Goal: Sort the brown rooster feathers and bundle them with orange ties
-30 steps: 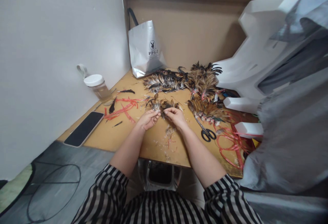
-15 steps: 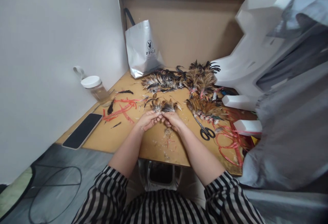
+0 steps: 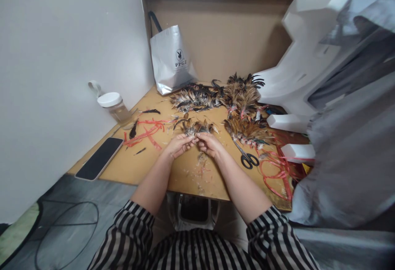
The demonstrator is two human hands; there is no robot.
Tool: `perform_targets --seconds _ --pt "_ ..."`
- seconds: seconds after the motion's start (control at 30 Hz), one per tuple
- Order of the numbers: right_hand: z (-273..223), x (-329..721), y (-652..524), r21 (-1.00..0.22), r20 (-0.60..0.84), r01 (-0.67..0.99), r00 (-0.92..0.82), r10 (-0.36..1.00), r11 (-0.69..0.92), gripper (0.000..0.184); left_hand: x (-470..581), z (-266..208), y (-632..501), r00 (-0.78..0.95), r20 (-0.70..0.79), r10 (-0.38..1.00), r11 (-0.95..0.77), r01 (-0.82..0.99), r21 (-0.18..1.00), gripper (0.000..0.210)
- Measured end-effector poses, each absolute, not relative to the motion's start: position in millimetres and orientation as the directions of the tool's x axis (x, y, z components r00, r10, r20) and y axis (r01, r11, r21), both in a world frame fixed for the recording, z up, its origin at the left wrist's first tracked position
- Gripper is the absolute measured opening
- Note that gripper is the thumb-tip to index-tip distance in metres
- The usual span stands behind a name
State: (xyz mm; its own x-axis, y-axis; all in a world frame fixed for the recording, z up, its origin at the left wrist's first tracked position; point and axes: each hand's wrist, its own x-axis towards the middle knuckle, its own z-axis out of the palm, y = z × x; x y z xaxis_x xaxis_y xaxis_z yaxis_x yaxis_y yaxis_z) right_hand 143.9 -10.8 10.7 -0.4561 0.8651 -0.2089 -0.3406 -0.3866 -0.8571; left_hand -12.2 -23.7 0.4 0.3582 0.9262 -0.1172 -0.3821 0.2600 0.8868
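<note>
Close together over the table's middle, both hands are closed in a pinch. My left hand [image 3: 182, 144] grips the quill ends of some feathers. My right hand [image 3: 208, 143] meets it at the fingertips, pinching feathers too; the exact spot between the fingers is too small to make out. Just beyond the fingertips lies a small heap of brown and black feathers [image 3: 202, 126]. To the right is a fanned row of brown feathers [image 3: 248, 132] with pale quill ends. Black-handled scissors [image 3: 248, 159] touch its lower edge.
Larger feather piles [image 3: 242, 93] sit at the back beside a silver bag [image 3: 169, 60]. Red ribbon strips [image 3: 148, 132] lie left, more red strands [image 3: 277, 175] right. A phone [image 3: 98, 159] and a lidded jar [image 3: 117, 109] are on the left. White foam [image 3: 296, 152] juts in from the right.
My right hand's fingers have shifted slightly, and its fingertips sit a little apart from the left ones. The left hand stays nearly in place.
</note>
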Motion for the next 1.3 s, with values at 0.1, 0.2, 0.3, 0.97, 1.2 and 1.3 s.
perform_targets --seconds 0.1,0.2,0.3,0.97,1.2,1.3 --pt "13 145 -11 -0.835 -0.197 -0.378 -0.473 0.859 -0.400 0.022 -13 -3 -21 0.339 -0.128 0.932 0.258 -0.374 0.891 0.021" --pt "14 145 -12 -0.823 -0.196 -0.409 -0.446 0.873 -0.394 0.020 -14 -7 -17 0.320 -0.151 0.935 0.273 -0.383 0.882 0.019" --pt "14 144 -11 -0.830 -0.180 -0.419 -0.423 0.888 -0.368 0.020 -15 -9 -15 0.295 -0.160 0.942 0.276 -0.410 0.870 0.017" --pt "10 139 -10 -0.872 -0.193 -0.415 -0.192 0.962 -0.258 0.028 -6 -2 -21 0.198 -0.185 0.963 0.253 -0.415 0.874 0.021" --pt "13 135 -15 -0.729 -0.192 -0.604 -0.269 0.944 -0.321 0.026 2 -4 -23 0.277 -0.176 0.945 0.290 -0.454 0.842 0.018" --pt "11 131 -15 -0.724 -0.178 -0.619 -0.258 0.950 -0.304 0.024 3 -4 -23 0.300 -0.170 0.939 0.299 -0.463 0.835 0.018"
